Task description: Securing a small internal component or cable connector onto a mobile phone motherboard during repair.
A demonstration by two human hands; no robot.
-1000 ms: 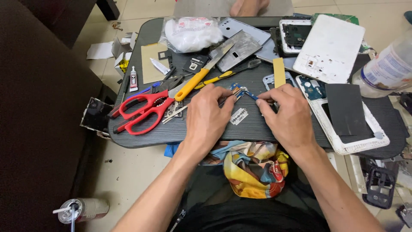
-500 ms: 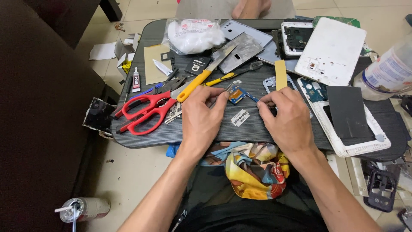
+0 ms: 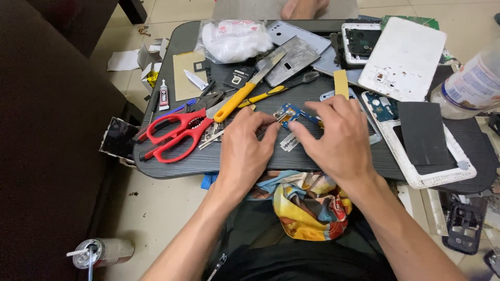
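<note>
**Both hands on a small blue circuit board**

Nearest us, a colourful cloth (image 3: pixel 307 205) lies under the dark table's (image 3: pixel 172 166) front edge. Red scissors (image 3: pixel 174 132) lie left of our left hand (image 3: pixel 242 151), a yellow-handled knife (image 3: pixel 237 101) beyond them. Our right hand (image 3: pixel 336 138) arches palm down. Both hands pinch narrowly around the small blue circuit board (image 3: pixel 288 111) at mid-table. Farther off sit a white panel (image 3: pixel 403 60) and plastic bag (image 3: pixel 232 39).

Small blue circuit board (image 3: pixel 289 111) between my fingertips

I see it lying flat on the dark tabletop (image 3: pixel 333 165), blue with gold-coloured parts, partly hidden, just beside a small silvery blade (image 3: pixel 288 142).
</note>
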